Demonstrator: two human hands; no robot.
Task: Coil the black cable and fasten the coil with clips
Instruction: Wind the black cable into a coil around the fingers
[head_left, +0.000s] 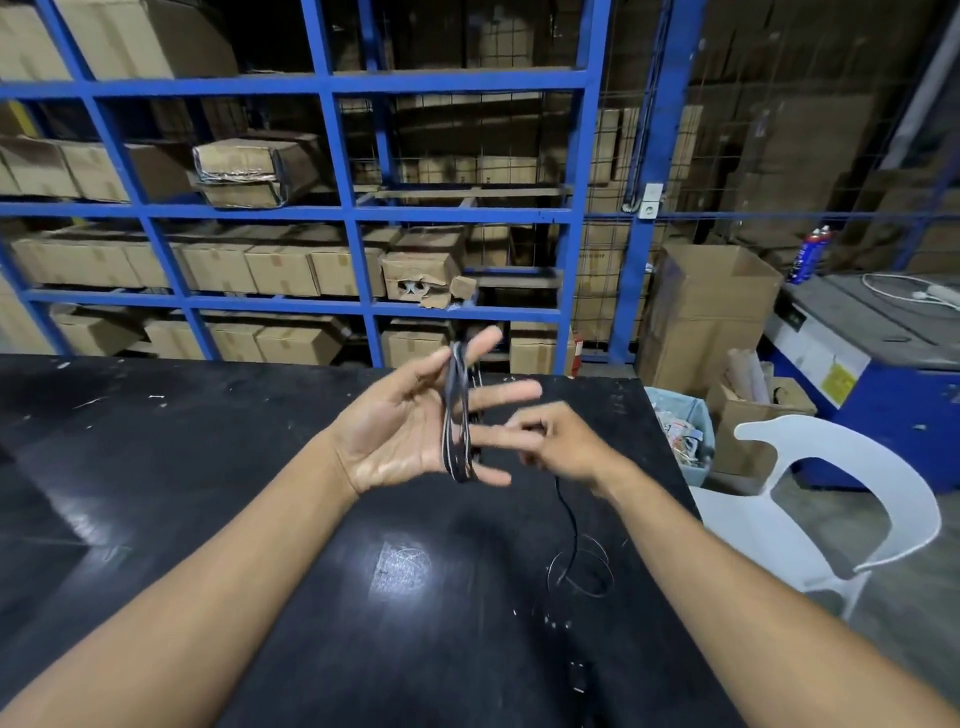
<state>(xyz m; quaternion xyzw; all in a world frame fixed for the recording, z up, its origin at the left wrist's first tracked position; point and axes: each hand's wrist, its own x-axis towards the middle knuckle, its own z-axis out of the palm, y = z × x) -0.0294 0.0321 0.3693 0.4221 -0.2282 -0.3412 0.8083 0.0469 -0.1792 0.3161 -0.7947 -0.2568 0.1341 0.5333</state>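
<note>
- head view: your left hand (410, 431) is raised above the black table (208, 493), palm up and facing you, fingers spread wide apart.
- the black cable (457, 415) is wound in several turns around the fingers of that left hand, crossing from near the index finger down past the little finger; the loops lie bunched together across the finger bases.
- the left hand is not gripping; the splayed fingers alone carry the coil.
- your right hand (558, 441) is just beside the left fingertips, to their right, with its fingers curled and pinched together. it is blurred, so you cannot tell for sure whether it is clamped on the cable.
- a loose strand of the cable drops from below the right hand down to the table, where it curls into a loose loop (579, 569) near the table's right edge, beside your right forearm.
- a small dark piece (577, 675) lies on the table nearer to you; it is too dim to tell what it is.
- beyond the table stands a blue rack (332, 213) of cardboard boxes, and a white plastic chair (831, 493) sits off the table's right side.
</note>
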